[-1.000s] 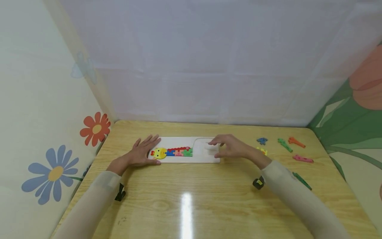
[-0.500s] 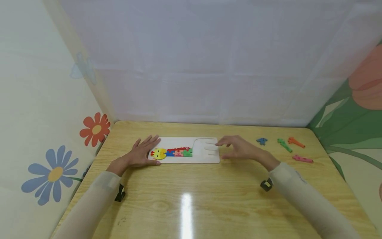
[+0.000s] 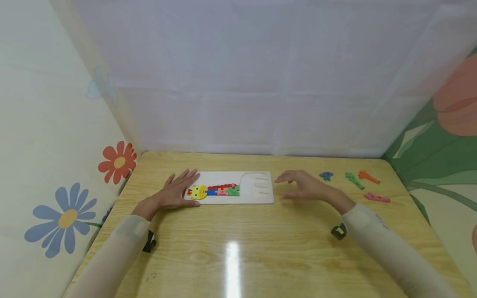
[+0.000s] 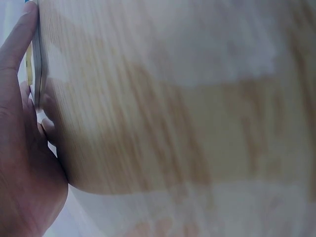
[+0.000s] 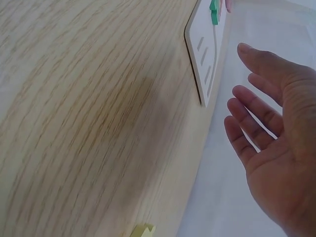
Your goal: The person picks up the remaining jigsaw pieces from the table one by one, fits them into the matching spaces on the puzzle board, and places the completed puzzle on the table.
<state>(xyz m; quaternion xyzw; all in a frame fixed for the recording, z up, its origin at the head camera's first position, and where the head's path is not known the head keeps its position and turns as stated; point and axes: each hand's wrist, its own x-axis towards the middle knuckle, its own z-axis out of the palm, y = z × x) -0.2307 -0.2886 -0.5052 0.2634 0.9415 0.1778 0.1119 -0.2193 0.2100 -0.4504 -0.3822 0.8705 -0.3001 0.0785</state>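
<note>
A white puzzle board [image 3: 218, 176] lies flat on the table. Set in its left part are a yellow giraffe head piece [image 3: 199, 191] and a row of blue [image 3: 212, 191], pink [image 3: 222, 191] and green [image 3: 234, 191] pieces, with a red strip above. My left hand [image 3: 174, 193] rests around the board's left end, fingers spread and thumb along the near edge. The board's right part shows a bare recess with grooves. Just right of the board, my right hand [image 3: 304, 186] hovers apart from it, fingers loosely bent, holding nothing, as the right wrist view also shows.
Loose pieces lie at the table's right: blue [image 3: 326, 176], green [image 3: 354, 181], orange [image 3: 369, 177] and pink [image 3: 377, 197]. A yellow piece [image 5: 143, 230] peeks in at the right wrist view's bottom edge. A pale wall covering [image 3: 238, 82] rises behind the table.
My right hand has drawn off the board's right end and moved right, uncovering the grooves. The right arm now hides the yellow and dark green loose pieces. The left hand stays in place.
</note>
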